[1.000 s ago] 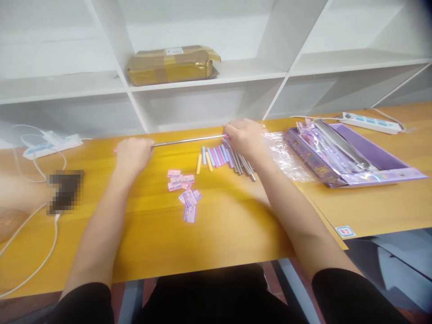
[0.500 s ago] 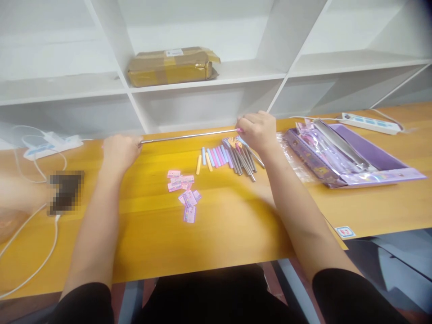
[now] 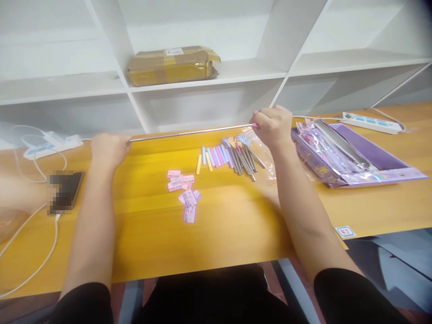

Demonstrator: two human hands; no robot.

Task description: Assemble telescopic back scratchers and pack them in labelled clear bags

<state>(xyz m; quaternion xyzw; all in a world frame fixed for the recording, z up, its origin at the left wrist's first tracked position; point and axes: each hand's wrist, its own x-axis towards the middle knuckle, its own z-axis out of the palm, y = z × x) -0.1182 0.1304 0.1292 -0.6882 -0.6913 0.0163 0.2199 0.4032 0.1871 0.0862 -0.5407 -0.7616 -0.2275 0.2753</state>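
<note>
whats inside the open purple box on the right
The open purple patterned cardboard box holds pink and purple items in clear plastic and a long grey strip. What lies beneath them is covered.

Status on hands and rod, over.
Both hands closed on metal rod, drawn out between them. Colored sticks lie just below it.

Reads bright and softly lit, with a pale glare on the tabletop [image 3: 243, 220] right of the lower centre, a thin glint along the metal rod [image 3: 189, 133] and diffuse shadows beside the forearms [image 3: 92, 225]. Darkens at the upper right corner, blurs fine detail, smears at far left, breaks into coarse pixels over the phone [image 3: 71, 191] and stretches shapes toward the edges.
</note>
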